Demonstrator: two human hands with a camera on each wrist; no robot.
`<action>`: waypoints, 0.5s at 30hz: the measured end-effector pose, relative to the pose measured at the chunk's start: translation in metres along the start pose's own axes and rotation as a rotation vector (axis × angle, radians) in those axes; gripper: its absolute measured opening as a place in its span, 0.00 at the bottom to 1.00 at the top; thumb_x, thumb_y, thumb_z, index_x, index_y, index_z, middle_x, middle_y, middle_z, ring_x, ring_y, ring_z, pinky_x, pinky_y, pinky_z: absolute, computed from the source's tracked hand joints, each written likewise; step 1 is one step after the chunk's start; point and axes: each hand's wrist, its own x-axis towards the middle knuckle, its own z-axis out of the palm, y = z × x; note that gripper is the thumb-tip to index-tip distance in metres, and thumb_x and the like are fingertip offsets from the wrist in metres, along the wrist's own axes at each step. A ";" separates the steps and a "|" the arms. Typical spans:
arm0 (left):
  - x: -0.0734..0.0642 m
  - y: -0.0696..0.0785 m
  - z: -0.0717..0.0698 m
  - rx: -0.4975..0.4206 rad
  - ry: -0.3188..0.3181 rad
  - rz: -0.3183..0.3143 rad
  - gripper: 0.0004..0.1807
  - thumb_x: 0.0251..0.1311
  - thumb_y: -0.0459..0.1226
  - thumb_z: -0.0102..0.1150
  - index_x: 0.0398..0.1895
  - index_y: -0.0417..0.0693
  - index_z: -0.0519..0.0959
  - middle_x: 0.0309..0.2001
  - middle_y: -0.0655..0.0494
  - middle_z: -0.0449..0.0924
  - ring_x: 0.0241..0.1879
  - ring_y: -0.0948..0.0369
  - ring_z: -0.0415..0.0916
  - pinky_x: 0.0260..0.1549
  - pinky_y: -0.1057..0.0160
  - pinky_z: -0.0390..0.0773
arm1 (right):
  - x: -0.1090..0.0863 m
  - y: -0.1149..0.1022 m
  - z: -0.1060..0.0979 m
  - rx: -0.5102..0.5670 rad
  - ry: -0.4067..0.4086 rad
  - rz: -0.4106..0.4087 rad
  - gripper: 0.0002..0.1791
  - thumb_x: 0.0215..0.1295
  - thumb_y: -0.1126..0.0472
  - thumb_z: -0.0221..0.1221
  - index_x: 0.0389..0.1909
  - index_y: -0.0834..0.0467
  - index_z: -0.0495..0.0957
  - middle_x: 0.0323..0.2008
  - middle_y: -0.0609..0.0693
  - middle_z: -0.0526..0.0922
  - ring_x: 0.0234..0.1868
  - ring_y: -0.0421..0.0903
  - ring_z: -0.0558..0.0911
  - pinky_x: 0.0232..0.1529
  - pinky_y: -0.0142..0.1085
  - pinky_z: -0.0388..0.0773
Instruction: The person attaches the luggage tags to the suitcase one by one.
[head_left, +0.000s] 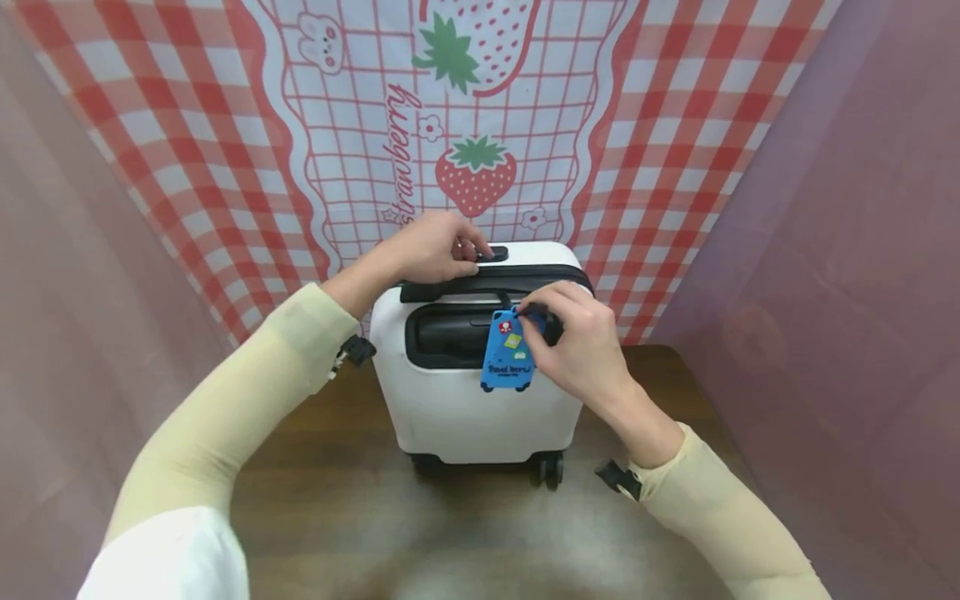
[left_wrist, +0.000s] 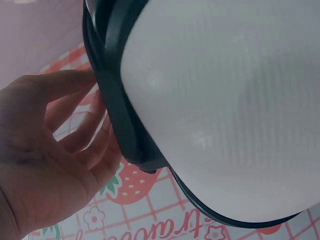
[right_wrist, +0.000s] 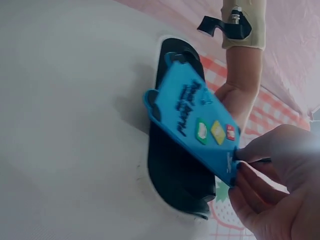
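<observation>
While the counter [head_left: 337,517] supports the upright white suitcase [head_left: 480,425], I observe the left hand [head_left: 437,248] touching the suitcase's top; I cannot tell whether it grips. Before the black recess [head_left: 446,336], the right hand [head_left: 581,337] pinches the blue luggage tag [head_left: 502,354] at its upper end.

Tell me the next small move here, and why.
Probably bring the left hand down to steady the blue tag: only the right hand pinches it, at its upper end, while the left is up at the top of the white suitcase.
</observation>
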 end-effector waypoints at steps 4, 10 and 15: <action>0.007 -0.001 0.001 0.019 -0.104 0.004 0.17 0.73 0.35 0.61 0.61 0.54 0.87 0.51 0.49 0.84 0.32 0.59 0.74 0.36 0.62 0.75 | 0.007 -0.003 0.001 0.004 -0.028 0.007 0.09 0.63 0.66 0.73 0.43 0.61 0.89 0.43 0.55 0.88 0.45 0.51 0.87 0.49 0.47 0.90; 0.017 -0.002 0.001 0.068 -0.198 0.107 0.16 0.73 0.32 0.60 0.57 0.55 0.90 0.58 0.51 0.87 0.42 0.57 0.75 0.46 0.59 0.77 | 0.014 -0.005 0.002 -0.005 -0.058 -0.015 0.08 0.63 0.67 0.73 0.43 0.61 0.89 0.43 0.55 0.88 0.45 0.51 0.87 0.49 0.46 0.90; 0.025 -0.005 0.000 0.061 -0.256 0.154 0.16 0.72 0.30 0.59 0.55 0.52 0.91 0.55 0.51 0.89 0.42 0.58 0.73 0.44 0.62 0.75 | 0.016 -0.008 0.001 -0.006 -0.098 -0.023 0.09 0.62 0.68 0.73 0.42 0.62 0.88 0.43 0.55 0.87 0.46 0.51 0.88 0.49 0.46 0.89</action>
